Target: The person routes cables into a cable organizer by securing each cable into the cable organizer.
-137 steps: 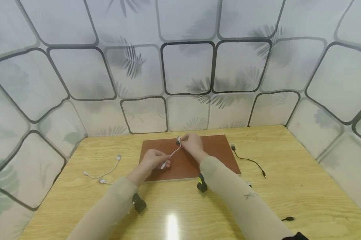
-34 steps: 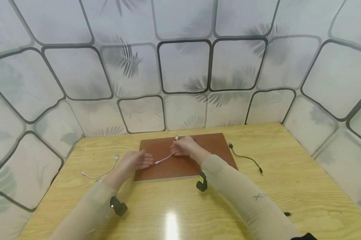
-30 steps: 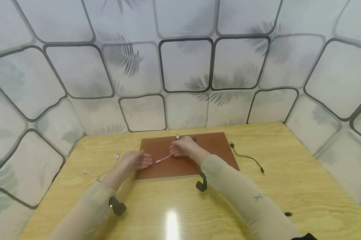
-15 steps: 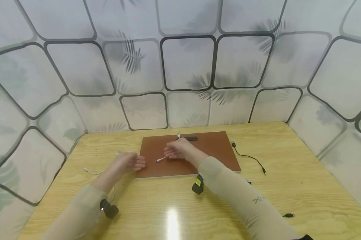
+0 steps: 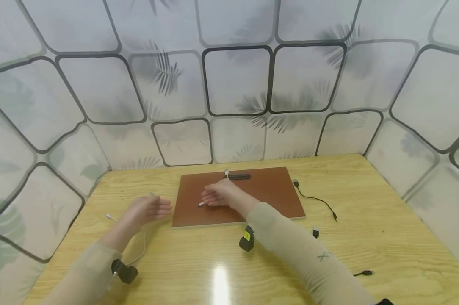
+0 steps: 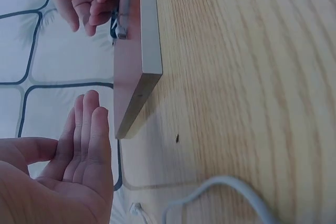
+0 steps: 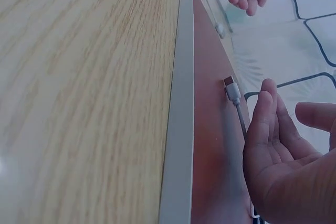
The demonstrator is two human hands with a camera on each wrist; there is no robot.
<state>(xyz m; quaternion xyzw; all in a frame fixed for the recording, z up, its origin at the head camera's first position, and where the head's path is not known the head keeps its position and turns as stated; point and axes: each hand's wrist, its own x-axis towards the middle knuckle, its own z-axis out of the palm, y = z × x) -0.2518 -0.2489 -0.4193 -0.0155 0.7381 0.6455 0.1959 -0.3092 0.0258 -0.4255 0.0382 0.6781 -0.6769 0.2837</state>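
A white USB cable lies on a reddish-brown board (image 5: pixel 267 195). One of its plugs (image 5: pixel 201 204) shows left of my right hand's fingertips, and the other (image 5: pixel 226 172) is by a dark bar (image 5: pixel 239 176) near the back edge. My right hand (image 5: pixel 222 193) hovers over the cable's middle and hides it, fingers straight, thumb apart, holding nothing. In the right wrist view the USB plug (image 7: pixel 231 87) is just beside that hand's fingers. My left hand (image 5: pixel 147 210) is off the board's left side, palm inward and fingers extended, with nothing in it.
Left, partly behind my left hand and arm, lie a white cable end (image 5: pixel 108 216) and another white cable (image 5: pixel 144 245). A black cable (image 5: pixel 315 198) lies right of the board. Black plugs (image 5: pixel 315 233) (image 5: pixel 364 273) appear near my right sleeve. A patterned curtain (image 5: pixel 237 144) encloses the table.
Both hands held the white cable 4.6 s ago; they have let go of it, and it lies on the board. The left hand has drawn left off the board; the right has shifted left and nearer.
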